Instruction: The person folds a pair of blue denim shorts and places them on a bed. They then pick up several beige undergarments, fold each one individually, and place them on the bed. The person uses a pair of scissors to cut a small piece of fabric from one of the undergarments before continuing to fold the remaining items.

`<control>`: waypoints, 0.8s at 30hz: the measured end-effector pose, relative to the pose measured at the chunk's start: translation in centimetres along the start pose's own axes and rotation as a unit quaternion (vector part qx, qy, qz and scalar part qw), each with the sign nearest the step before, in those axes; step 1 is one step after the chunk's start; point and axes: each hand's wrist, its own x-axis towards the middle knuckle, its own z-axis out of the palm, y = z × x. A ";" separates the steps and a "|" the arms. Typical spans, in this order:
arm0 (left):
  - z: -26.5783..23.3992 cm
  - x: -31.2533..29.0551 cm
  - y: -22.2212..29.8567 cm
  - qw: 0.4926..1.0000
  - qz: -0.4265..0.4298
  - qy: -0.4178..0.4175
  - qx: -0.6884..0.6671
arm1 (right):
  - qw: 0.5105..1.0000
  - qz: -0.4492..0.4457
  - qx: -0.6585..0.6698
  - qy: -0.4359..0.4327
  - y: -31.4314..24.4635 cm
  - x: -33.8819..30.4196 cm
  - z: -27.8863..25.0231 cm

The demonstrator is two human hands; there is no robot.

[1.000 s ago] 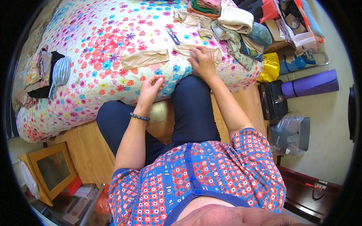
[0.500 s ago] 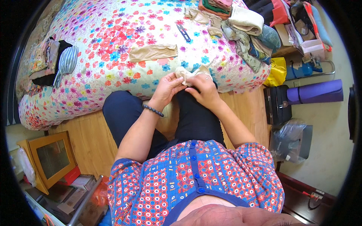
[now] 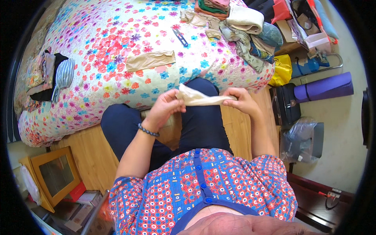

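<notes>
Over the dark navy trouser leg (image 3: pixel 201 131), left hand (image 3: pixel 166 107) and right hand (image 3: pixel 243 102) each pinch one end of a long, soft cream fabric piece (image 3: pixel 199 98). Looks like a straightening-out step; next move probably calls for an even grip.

Head view: left fisheye camera of a side-by-side pair, head-worn; upright, facing steeply down. Near: patterned shirt (image 3: pixel 168 192), lower edge. Mid-range, near centre: left hand (image 3: pixel 166 107), right hand (image 3: pixel 243 101). Farther, upper edge: bed (image 3: pixel 94 27). Rim dark, circular.
</notes>
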 end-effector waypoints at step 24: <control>-1.0 1.3 0.5 0.983 -0.013 0.083 0.163 | 0.895 -0.260 -0.131 0.337 -9.0 25.4 -11.1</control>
